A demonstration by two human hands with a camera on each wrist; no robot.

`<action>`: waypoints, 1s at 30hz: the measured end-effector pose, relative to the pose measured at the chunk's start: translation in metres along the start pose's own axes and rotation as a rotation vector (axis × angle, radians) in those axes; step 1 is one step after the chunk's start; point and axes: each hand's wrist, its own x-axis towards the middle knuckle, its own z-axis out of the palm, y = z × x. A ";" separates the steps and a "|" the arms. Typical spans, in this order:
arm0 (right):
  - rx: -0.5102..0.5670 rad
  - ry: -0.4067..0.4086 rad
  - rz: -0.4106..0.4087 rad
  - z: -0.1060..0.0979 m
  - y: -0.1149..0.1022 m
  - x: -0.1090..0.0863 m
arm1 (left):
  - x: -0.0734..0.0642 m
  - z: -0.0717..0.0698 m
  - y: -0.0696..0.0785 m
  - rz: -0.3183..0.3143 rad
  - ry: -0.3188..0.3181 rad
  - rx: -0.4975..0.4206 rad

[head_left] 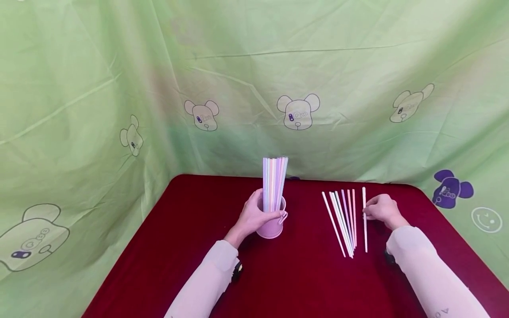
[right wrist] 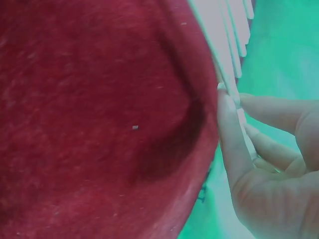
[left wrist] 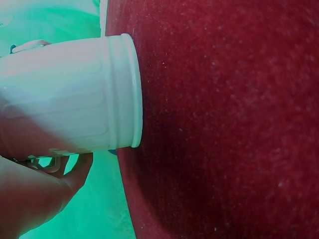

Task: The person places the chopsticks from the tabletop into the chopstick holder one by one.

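Note:
A small pale pink bucket point(head_left: 270, 230) stands upright near the middle of the table, holding a bundle of pastel straws point(head_left: 274, 183). My left hand point(head_left: 253, 215) grips it near the rim, thumb across the near side. In the left wrist view, the bucket's ribbed wall and base point(left wrist: 75, 94) show with part of the hand point(left wrist: 42, 194) beside it. To the right, my right hand point(head_left: 382, 208) pinches a white straw point(head_left: 365, 236) between thumb and fingers. The right wrist view shows thumb and fingertips meeting on that straw point(right wrist: 224, 62). Several loose straws point(head_left: 338, 221) lie fanned to its left.
A dark red cloth point(head_left: 191, 247) covers the table. Green fabric point(head_left: 246, 66) printed with bear heads hangs behind and at the sides, close to the table's back edge point(head_left: 222, 177).

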 end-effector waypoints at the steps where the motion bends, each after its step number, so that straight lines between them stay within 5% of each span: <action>1: 0.008 0.002 -0.010 0.000 -0.002 0.000 | 0.000 0.000 0.000 -0.004 0.000 0.001; 14: 0.036 0.099 -0.193 0.013 -0.065 -0.009 | -0.001 0.000 0.001 0.006 0.001 0.007; 30: 0.374 0.244 -0.484 0.063 -0.177 -0.021 | 0.000 -0.001 0.000 0.007 0.004 -0.005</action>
